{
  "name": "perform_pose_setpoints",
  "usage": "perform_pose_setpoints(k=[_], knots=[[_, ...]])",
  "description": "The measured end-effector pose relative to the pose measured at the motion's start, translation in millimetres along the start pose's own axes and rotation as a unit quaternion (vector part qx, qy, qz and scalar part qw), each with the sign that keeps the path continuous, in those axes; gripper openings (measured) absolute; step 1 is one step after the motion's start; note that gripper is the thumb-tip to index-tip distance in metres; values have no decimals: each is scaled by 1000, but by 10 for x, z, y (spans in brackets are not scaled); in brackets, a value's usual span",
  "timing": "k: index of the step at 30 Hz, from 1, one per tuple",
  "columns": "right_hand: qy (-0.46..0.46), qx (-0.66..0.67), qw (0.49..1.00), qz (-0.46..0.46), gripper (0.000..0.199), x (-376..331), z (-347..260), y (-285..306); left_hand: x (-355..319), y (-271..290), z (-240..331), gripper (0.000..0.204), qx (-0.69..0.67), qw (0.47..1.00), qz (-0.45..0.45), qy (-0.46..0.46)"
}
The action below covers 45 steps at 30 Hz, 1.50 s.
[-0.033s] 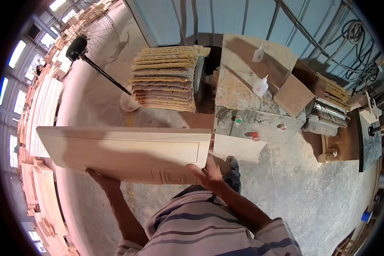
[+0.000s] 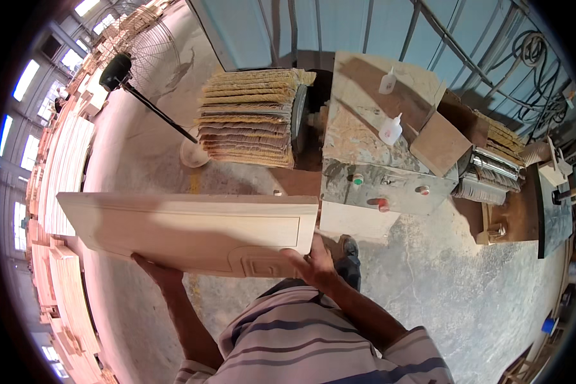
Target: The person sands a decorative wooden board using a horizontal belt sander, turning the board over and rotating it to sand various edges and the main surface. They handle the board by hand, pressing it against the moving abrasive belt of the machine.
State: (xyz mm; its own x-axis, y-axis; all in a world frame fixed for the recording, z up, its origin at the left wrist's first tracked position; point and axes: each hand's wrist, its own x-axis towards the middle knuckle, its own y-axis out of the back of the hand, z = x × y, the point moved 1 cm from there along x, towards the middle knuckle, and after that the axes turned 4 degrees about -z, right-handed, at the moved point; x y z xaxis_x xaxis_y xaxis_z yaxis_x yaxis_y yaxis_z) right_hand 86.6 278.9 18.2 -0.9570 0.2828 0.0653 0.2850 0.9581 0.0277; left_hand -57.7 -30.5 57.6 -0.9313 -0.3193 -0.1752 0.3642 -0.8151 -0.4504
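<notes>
A pale wooden panel (image 2: 173, 227) with a carved, grooved face is held up in front of my body, tilted. My left hand (image 2: 158, 271) supports its lower edge toward the left, fingers partly hidden behind it. My right hand (image 2: 317, 262) grips the right end, thumb on the face and other fingers behind the edge. Beyond the panel sits a sanding drum (image 2: 246, 118) with layered, ragged yellow and brown strips. It is mounted on a dusty machine housing (image 2: 352, 144) with a green button (image 2: 358, 180) and red knobs on its front.
Two white squeeze bottles, one a nearer bottle (image 2: 391, 130), and a brown board (image 2: 440, 144) rest on the housing. A second brush drum (image 2: 483, 182) is at the right. A black stand fan (image 2: 116, 72) stands far left. Stacked timber (image 2: 67, 281) lines the left side.
The panel and both my hands have shifted very slightly right and downward. My grip on it looks the same.
</notes>
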Motion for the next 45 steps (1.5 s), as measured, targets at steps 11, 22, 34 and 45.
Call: perform_pose_setpoints(k=[11, 22, 34, 45], knots=[[-11, 6, 1000, -19, 52, -131, -103, 252, -168, -19, -449, 76, -47, 998, -19, 23], [-56, 85, 995, -8, 44, -105, -97, 256, -107, -50, -492, 73, -38, 998, 5, 48], [-26, -4, 1000, 2, 49, -128, 348, 254, 67, -147, -487, 63, 88, 990, -27, -110], [24, -24, 999, 5, 39, -95, 320, 244, 16, -491, -246, 58, -72, 997, 7, -22]])
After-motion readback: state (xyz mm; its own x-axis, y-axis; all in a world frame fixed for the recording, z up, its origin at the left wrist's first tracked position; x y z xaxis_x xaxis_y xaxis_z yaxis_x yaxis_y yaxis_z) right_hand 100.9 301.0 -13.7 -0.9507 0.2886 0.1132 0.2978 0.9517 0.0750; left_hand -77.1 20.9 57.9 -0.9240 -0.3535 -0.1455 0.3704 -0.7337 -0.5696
